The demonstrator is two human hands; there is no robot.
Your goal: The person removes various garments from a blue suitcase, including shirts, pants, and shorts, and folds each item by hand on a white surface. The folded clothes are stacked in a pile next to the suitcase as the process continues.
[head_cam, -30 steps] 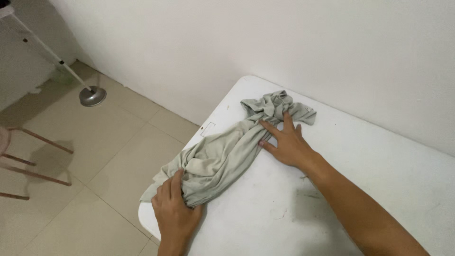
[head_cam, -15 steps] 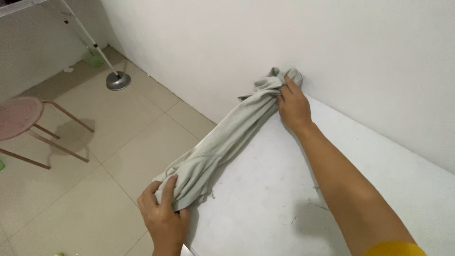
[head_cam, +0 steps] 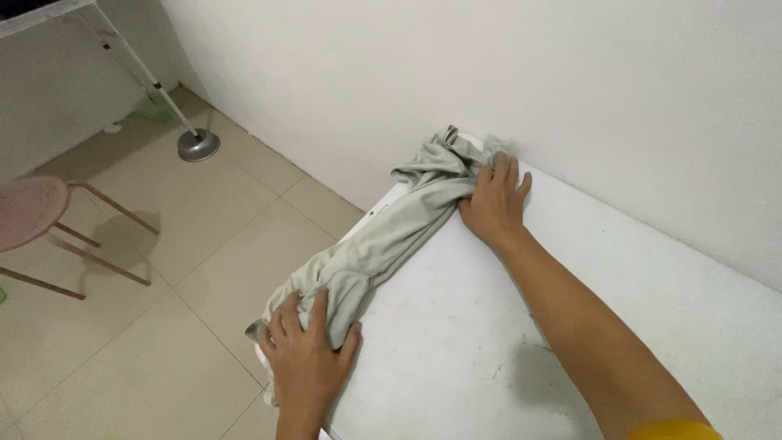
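2 bare forearms; a yellow sleeve edge shows on the right arm, far from the grey cloth.

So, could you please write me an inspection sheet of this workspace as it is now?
Surface: white table, set against the white wall; faint scuffs and a dark smudge near the middle.
Job's things: pale grey-green garment, bunched into a long roll along the table's left edge, one end hanging slightly over the edge.
Clutter: nothing seen on the table besides the garment.
Hands: left hand pressed flat on the near end of the garment; right hand pressed flat on the far end, near the wall.
Cables: nothing seen.
Surroundings: beige tiled floor; pink round stool at left; slanted pole with a round metal base.
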